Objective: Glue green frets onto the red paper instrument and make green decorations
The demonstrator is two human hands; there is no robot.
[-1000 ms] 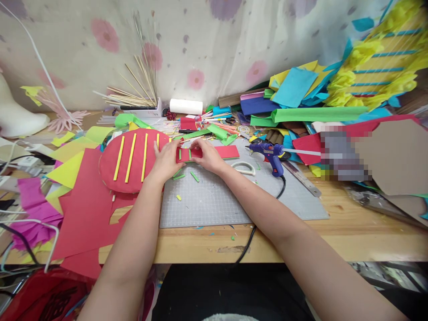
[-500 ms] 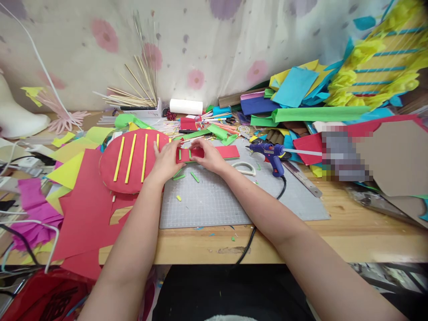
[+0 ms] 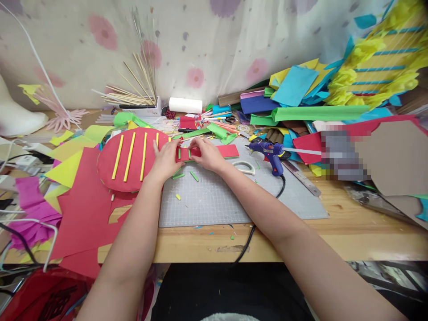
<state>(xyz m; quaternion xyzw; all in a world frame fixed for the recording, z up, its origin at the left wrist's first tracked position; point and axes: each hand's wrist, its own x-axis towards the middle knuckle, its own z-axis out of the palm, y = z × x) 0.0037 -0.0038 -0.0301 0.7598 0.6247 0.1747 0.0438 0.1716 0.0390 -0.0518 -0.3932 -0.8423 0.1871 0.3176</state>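
Observation:
My left hand (image 3: 163, 158) is closed on the left end of a long red strip (image 3: 230, 151), which looks like card or foam with a green edge beneath. Across that strip lie two short green pieces (image 3: 179, 154), spaced apart. Thumb and index finger of my right hand (image 3: 207, 154) pinch the ends of the right-hand green piece (image 3: 189, 153). Loose green bits (image 3: 194, 176) and a small yellow bit (image 3: 178, 196) lie on the grey cutting mat (image 3: 207, 209) below. Left of my left hand, a rounded red panel (image 3: 112, 165) carries several yellow bars.
A blue glue gun (image 3: 270, 154) stands right of my right hand, its black cord (image 3: 249, 245) running over the table edge. Near it lie a white protractor (image 3: 244, 167) and a metal ruler (image 3: 302, 178). Coloured scraps, sticks (image 3: 130, 96) and a white roll (image 3: 185, 105) crowd the back.
The whole view has shifted very slightly. Both hands stay at the red strip; my right fingertips appear to have closed slightly around the green piece.

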